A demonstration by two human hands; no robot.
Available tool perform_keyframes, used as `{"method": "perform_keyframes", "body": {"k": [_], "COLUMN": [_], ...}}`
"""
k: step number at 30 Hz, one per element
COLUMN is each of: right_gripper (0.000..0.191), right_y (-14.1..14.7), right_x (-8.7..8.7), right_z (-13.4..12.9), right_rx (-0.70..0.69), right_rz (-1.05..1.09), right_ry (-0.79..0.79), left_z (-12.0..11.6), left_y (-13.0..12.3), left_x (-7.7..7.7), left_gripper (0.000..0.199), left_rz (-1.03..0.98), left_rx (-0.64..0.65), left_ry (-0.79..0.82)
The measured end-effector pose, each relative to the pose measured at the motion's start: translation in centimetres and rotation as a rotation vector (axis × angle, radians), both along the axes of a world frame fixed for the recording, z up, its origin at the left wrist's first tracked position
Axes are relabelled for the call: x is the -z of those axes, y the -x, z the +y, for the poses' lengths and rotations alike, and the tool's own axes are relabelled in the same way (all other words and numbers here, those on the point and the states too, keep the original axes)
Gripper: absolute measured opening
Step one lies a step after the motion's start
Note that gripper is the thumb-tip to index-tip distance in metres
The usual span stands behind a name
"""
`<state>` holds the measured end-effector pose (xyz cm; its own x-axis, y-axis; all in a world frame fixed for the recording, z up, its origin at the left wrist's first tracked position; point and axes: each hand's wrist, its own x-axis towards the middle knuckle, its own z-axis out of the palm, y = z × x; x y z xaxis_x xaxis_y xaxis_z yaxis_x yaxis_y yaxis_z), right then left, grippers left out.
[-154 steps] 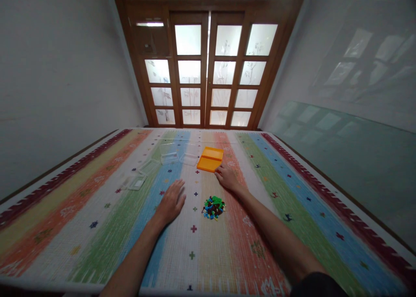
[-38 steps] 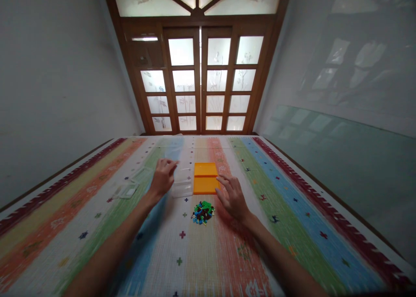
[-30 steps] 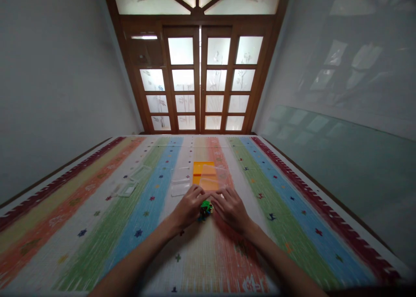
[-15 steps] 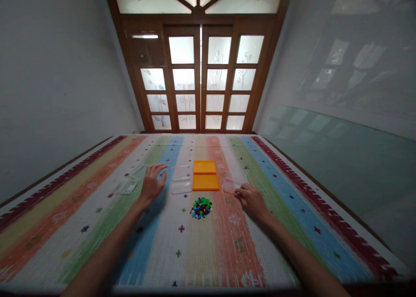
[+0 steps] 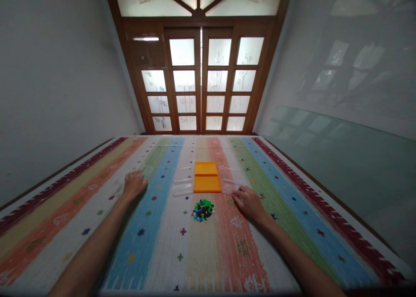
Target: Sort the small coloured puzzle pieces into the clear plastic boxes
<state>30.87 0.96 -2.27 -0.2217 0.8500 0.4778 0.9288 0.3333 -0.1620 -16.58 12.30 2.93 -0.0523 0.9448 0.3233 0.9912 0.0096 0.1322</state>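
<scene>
At the left, my left hand (image 5: 134, 184) is closed, fingers curled down over a clear plastic case (image 5: 147, 171) that it mostly covers. My right hand (image 5: 248, 201) has its fingers together on the near right edge of another clear plastic case (image 5: 228, 186). That case lies open beside an open orange case (image 5: 207, 184). To the orange case's left sits one more open clear case (image 5: 182, 188). A pile of small green, blue, black and pale pieces (image 5: 203, 210) lies in front of the orange case.
A striped tablecloth (image 5: 162, 245) covers the long table. Beyond its far edge are wooden doors with glass panes (image 5: 201, 80). Pale walls rise on both sides, and a greenish glass sheet (image 5: 341, 158) leans along the right one.
My left hand has moved left, from above the cloth to the left-hand clear case, and its fingers have closed. My right hand has slid the right-hand clear case slightly left, against the orange one.
</scene>
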Motion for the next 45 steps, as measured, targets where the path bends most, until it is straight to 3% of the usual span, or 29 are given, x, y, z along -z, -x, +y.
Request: {"method": "perform_keyframes", "body": {"k": [8,14,28,35,45], "right_gripper": [0.027,0.029,0.025,0.027,0.029], "right_y": [-0.2,-0.2,0.1,0.2,0.2], "right_x": [0.2,0.3,0.6,0.6,0.6], "right_z": [0.0,-0.2,-0.2,-0.4,-0.5], "right_rx": [-0.013,-0.011,0.061,0.080,0.067], "right_rz": [0.045,0.047,0.077,0.081,0.082], "right_ry": [0.004,0.008,-0.009,0.016,0.018], "left_z": [0.3,-0.2,-7.8,-8.7,-8.9], "left_y": [0.3,0.3,-1.5,-2.7,-3.1], "left_x": [0.7,0.6,2.7,2.3,2.5], "left_gripper": [0.035,0.033,0.024,0.027,0.024], "left_rz": [0.083,0.063,-0.078,-0.114,-0.137], "left_rx": [0.010,0.088,0.460,0.572,0.606], "left_ry": [0.084,0.083,0.061,0.018,-0.040]}}
